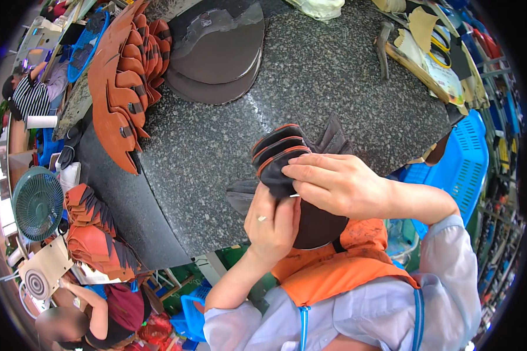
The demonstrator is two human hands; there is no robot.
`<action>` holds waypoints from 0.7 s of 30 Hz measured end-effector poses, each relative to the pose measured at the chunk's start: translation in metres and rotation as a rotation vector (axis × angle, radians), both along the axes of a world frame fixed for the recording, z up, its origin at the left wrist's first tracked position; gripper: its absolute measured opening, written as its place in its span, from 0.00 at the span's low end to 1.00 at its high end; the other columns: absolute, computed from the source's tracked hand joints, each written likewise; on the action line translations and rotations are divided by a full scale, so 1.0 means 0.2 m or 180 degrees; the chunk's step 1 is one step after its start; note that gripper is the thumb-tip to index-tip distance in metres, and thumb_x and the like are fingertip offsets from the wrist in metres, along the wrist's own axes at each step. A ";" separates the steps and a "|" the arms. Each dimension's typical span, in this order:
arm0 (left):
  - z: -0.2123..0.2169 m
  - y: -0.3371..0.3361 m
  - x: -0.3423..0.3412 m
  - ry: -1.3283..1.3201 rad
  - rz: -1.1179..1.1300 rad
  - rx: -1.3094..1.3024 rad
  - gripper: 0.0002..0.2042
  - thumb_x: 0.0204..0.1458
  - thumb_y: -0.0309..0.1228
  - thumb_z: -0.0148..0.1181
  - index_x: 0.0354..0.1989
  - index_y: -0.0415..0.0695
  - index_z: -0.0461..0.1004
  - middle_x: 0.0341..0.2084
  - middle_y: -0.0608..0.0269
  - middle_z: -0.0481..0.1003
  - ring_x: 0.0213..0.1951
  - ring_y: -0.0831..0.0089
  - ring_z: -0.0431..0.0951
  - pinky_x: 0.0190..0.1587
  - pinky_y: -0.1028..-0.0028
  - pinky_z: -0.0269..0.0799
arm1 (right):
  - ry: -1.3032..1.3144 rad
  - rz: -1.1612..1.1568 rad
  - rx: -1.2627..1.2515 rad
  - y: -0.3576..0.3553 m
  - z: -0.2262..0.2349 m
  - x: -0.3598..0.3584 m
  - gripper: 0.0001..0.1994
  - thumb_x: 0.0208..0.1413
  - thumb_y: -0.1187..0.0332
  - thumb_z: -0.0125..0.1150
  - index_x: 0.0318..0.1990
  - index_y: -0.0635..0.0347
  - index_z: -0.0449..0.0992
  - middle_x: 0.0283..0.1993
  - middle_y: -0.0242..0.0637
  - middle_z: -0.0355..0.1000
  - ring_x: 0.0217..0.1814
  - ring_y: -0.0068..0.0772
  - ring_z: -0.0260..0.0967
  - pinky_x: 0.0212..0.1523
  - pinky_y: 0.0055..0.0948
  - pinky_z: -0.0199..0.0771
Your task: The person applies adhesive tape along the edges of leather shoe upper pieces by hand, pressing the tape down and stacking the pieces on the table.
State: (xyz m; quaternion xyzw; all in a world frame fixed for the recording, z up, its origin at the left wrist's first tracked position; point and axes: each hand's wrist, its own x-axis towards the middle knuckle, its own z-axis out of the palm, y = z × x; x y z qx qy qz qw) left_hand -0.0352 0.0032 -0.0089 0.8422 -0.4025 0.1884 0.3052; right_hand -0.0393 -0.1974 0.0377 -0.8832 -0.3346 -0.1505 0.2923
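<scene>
At the near edge of a speckled dark stone table (328,76), my two hands work on a small bundle of black leather pieces (280,149) with orange-red edges, fanned in overlapping layers. My left hand (272,225) is closed, pinching the near end of the bundle from below. From the right, my right hand (342,184) presses its fingers onto the top piece. Dark flaps stick out on both sides of the bundle. A dark brown rounded leather piece (319,228) hangs beneath my hands, over my orange apron (345,272). What my fingertips cover is hidden.
Overlapping brown leather pieces (120,96) lie at the far left, beside dark rounded sheets (216,64). A curved tool (383,50) and yellow-handled scissors (440,50) lie far right. A blue basket (471,167) stands right. A green fan (38,202) and a co-worker (108,310) are left.
</scene>
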 end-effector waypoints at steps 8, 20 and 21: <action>0.20 0.01 0.00 0.0379 0.0579 0.0894 0.27 0.49 0.27 0.68 0.61 0.39 0.72 0.57 0.52 0.76 0.57 0.51 0.73 0.60 0.56 0.68 | 0.0464 -0.0197 -0.0393 -0.07 0.01 -0.04 0.14 0.50 0.67 0.64 0.43 0.66 0.78 0.53 0.48 0.76 0.59 0.46 0.75 0.59 0.43 0.77; 0.12 -0.08 1.56 0.0284 0.1707 0.0594 0.21 0.56 0.42 0.61 0.47 0.33 0.76 0.46 0.42 0.78 0.48 0.48 0.79 0.49 0.53 0.74 | 0.1918 -0.1086 0.1503 -0.06 0.14 -0.09 0.22 0.62 0.79 0.52 0.64 0.61 0.72 0.23 0.32 0.65 0.25 0.23 0.66 0.29 0.26 0.70; 0.02 -0.01 1.58 -0.0016 0.1800 0.1159 0.19 0.55 0.45 0.60 0.38 0.39 0.80 0.40 0.47 0.81 0.43 0.52 0.83 0.42 0.53 0.78 | 0.1780 -0.1332 0.1390 -0.07 0.11 -0.13 0.22 0.64 0.77 0.52 0.66 0.61 0.71 0.24 0.26 0.65 0.26 0.18 0.63 0.27 0.25 0.67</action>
